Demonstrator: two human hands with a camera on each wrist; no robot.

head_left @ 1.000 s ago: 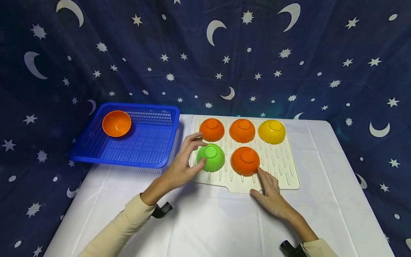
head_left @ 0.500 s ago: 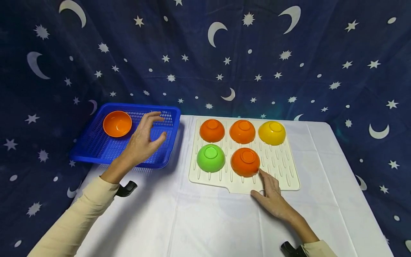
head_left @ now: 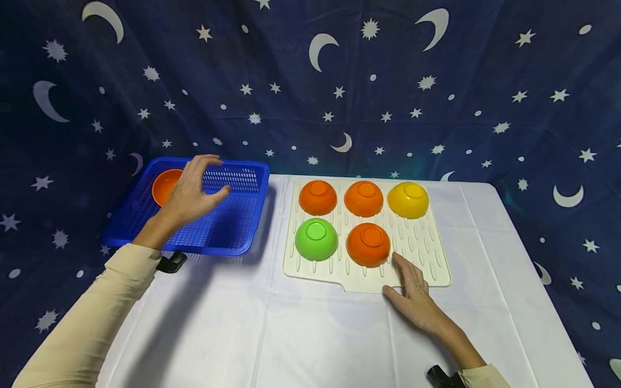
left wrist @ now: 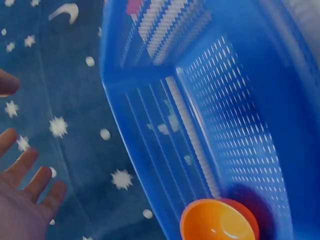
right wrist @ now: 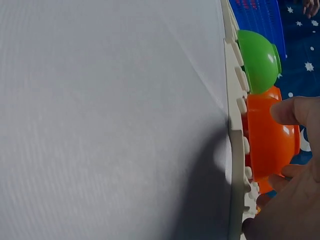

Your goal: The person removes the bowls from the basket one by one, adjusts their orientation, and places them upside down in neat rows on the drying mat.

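Over the blue basket [head_left: 233, 215] my left hand [head_left: 186, 196] hovers with fingers spread and nothing in them. An orange bowl [head_left: 163, 184] sits right side up in the basket, partly covered by that hand in the head view; the left wrist view shows this bowl [left wrist: 215, 222] apart from the fingers. My right hand [head_left: 416, 302] lies at the front edge of the white drying mat [head_left: 427, 248], holding nothing. Its fingertips are close to the front orange bowl [head_left: 367, 245], which is upside down. Left of that bowl stands an upturned green bowl [head_left: 316, 239].
Along the mat's back row are two upturned orange bowls [head_left: 317, 198] and a yellow bowl [head_left: 408, 200]. A white cloth covers the table [head_left: 310, 334]. Behind hangs a dark blue curtain [head_left: 271, 64] with moons and stars.
My left hand has moved left, from beside the green bowl to above the basket. The right hand has stayed nearly still, its fingertips now slightly farther from the front orange bowl.
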